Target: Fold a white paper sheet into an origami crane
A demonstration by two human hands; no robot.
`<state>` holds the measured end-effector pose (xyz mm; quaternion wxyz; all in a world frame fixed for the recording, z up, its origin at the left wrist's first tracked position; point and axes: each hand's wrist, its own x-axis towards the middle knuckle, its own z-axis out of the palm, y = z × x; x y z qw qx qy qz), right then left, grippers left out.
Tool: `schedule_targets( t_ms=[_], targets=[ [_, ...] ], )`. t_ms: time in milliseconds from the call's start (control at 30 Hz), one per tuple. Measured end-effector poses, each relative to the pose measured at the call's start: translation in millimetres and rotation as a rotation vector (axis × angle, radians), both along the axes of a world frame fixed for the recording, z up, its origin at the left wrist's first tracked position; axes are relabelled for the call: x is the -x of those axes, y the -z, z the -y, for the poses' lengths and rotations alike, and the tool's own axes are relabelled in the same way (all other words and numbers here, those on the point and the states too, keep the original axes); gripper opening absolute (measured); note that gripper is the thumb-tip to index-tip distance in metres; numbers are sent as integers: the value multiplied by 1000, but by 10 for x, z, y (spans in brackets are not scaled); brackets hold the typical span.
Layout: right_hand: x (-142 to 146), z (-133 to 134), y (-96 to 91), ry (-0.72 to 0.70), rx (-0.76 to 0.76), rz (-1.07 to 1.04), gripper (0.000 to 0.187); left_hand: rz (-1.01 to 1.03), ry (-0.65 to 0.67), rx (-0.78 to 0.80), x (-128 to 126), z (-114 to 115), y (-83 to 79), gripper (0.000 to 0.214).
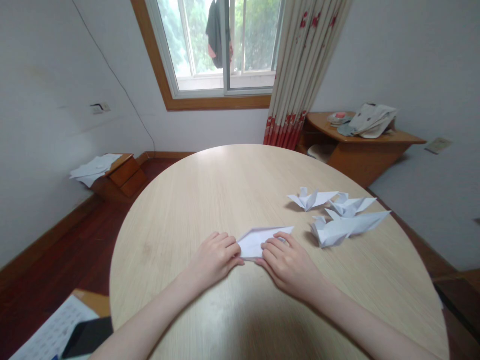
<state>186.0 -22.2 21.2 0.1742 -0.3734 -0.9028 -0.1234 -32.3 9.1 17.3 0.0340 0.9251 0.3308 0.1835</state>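
A folded sheet of white paper [252, 243], long and pointed at its right end, lies on the round wooden table [180, 200] in front of me. My left hand [221, 252] grips its left end, fingers curled over the top and thumb at the near edge. On the right part of the paper rests my right hand [283, 257], its bent fingers on top and the thumb along the near edge. To the right stand several folded paper birds, among them a far one [309, 200] and a larger near one [337, 231].
A corner desk [375, 150] with a cloth bag [373, 120] stands at the back right, beside a curtain [303, 65]. At the left is a small cabinet [129, 175] with papers [95, 167] on it. A dark phone-like object [88, 337] lies at the lower left.
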Motion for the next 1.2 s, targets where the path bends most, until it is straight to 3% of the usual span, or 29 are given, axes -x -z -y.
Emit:
schedule_targets(
  t_ms=[167, 567, 933, 1200],
  targets=[
    [-2, -3, -1, 24, 7, 28, 28, -59, -21, 17, 40, -36, 7, 33],
    [-48, -44, -12, 63, 24, 49, 26, -82, -85, 293, 99, -57, -111, 16],
    [-40, -94, 84, 81, -35, 72, 28, -186, -106, 134, -88, 63, -56, 23],
    [-14, -91, 110, 61, -44, 69, 22, -199, -60, 118, -109, 98, -33, 24]
  ],
)
